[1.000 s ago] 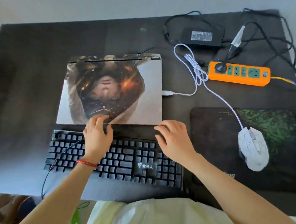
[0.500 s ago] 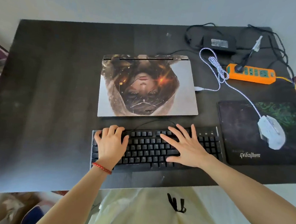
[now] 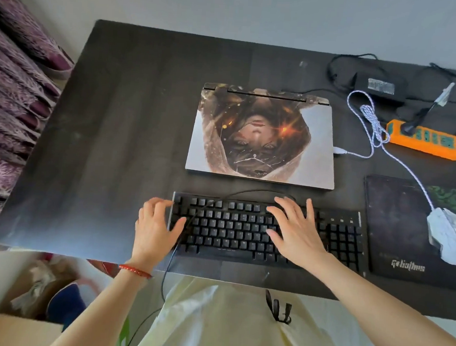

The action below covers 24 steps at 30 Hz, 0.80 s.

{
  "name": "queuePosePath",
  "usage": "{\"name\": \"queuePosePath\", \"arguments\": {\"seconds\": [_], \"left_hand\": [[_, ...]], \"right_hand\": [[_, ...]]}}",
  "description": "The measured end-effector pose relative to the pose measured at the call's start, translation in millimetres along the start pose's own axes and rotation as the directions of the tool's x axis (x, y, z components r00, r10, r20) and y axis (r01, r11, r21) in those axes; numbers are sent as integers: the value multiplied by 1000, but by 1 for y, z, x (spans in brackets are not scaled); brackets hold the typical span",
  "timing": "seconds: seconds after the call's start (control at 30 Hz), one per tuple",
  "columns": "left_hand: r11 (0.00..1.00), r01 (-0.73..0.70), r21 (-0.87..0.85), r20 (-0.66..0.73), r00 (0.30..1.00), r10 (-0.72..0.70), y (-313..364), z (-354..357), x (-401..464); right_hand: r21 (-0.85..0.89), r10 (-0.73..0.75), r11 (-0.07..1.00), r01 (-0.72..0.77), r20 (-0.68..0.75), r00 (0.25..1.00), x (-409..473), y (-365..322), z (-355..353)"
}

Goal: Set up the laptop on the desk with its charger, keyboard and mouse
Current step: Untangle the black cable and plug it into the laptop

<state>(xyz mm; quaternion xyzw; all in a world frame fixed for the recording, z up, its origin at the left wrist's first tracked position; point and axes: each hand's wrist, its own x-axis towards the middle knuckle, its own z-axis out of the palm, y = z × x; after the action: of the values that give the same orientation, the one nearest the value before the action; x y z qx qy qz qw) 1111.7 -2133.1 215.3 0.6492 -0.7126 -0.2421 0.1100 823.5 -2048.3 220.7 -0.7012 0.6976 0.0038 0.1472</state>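
Observation:
The closed laptop (image 3: 261,137), its lid covered by a printed picture, lies on the dark desk (image 3: 116,138). Just in front of it sits the black keyboard (image 3: 234,227). My left hand (image 3: 155,227) straddles the keyboard's left end, thumb on the keys and fingers past the edge. My right hand (image 3: 295,231) lies flat on the middle keys with fingers spread. The white mouse (image 3: 449,237) rests on a dark mouse pad (image 3: 396,225) at the right. Its USB plug (image 3: 340,151) lies at the laptop's right side. The black charger brick (image 3: 378,86) is at the back right.
An orange power strip (image 3: 426,139) with one plug in it lies behind the mouse pad, among loose black cables. The keyboard's black cable (image 3: 164,276) crosses the keys and drops over the desk's front edge. Purple curtains (image 3: 7,103) hang at the left; a cardboard box (image 3: 24,293) stands below.
My head has pulled back and turned left, so more of the desk shows. My left hand has slid from the keys to the keyboard's left end. The right hand stays on the keys.

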Motion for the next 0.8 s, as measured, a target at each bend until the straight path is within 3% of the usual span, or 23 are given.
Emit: {"name": "queuePosePath", "arguments": {"seconds": [0.07,0.13,0.23,0.33,0.4,0.47,0.53,0.6,0.63,0.7,0.8], "left_hand": [[981,177,-84,-14,984,-179,-24,-2,-23],[957,267,-116,9,963,-268,-38,1,-45],[954,274,-124,59,961,-269,-42,8,-72],[937,286,-202,29,958,-286,-47,15,-91],[850,416,-322,1,899,-439,-61,17,-103],[743,540,-397,159,837,-524,-76,19,-113],[635,650,-418,488,750,-446,-89,20,-122],[587,720,-371,710,627,-320,-88,21,-133],[586,727,-358,730,609,-310,-91,25,-145],[614,706,-353,676,646,-354,-96,29,-162],[490,753,-439,448,656,-607,-122,26,-192]], "right_hand": [[45,-130,990,133,-63,989,15,-32,-3],[57,-320,944,324,-68,945,30,-66,-1],[50,-551,834,549,59,832,49,-116,8],[-39,-649,740,671,219,729,56,-150,20],[-107,-678,678,728,292,674,58,-167,29],[-150,-710,603,783,347,613,58,-178,35],[-250,-744,512,822,350,570,58,-192,40],[-266,-765,519,812,279,580,58,-196,45],[-228,-774,537,812,251,582,59,-202,52],[-94,-703,696,712,115,702,66,-207,56],[196,-406,891,409,-59,912,83,-222,48]]}}
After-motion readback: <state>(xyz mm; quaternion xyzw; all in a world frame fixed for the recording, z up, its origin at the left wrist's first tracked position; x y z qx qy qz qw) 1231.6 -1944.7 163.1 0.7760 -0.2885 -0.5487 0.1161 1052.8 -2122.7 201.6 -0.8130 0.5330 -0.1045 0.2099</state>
